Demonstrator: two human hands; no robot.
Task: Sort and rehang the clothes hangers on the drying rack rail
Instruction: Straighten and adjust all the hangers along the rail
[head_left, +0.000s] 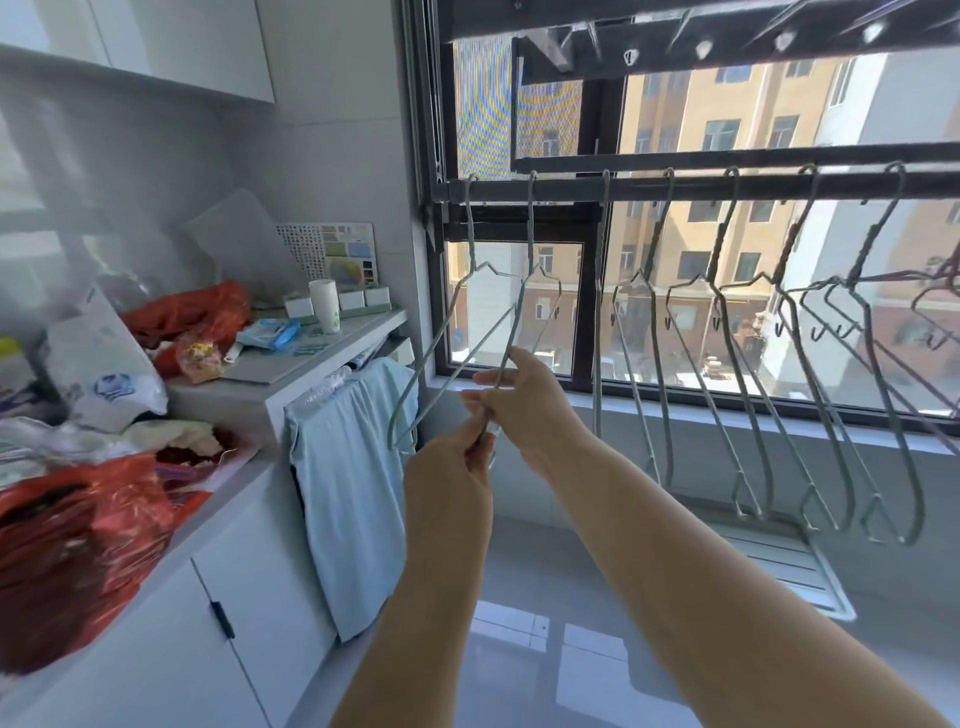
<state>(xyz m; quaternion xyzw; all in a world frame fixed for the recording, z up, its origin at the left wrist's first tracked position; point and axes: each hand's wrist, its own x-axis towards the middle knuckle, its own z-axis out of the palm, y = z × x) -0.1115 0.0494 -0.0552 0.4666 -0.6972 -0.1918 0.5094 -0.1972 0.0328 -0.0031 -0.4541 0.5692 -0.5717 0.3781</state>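
A dark drying rack rail (649, 188) runs across the window at head height. Several grey wire hangers (748, 374) hang from it by their hooks, spread along its length. The two leftmost hangers (457, 332) hang near the rail's left end. My left hand (457, 457) pinches the lower wire of one of them. My right hand (524, 400) grips a hanger wire just above and to the right, fingers curled around it. Both hands sit close together below the rail's left end.
A white cabinet counter (270, 384) on the left holds red plastic bags (78, 535), a paper cup (324, 305) and clutter. A light blue cloth (353, 493) drapes over its edge. A second rack bar (727, 57) hangs overhead. A floor vent (779, 566) lies under the window.
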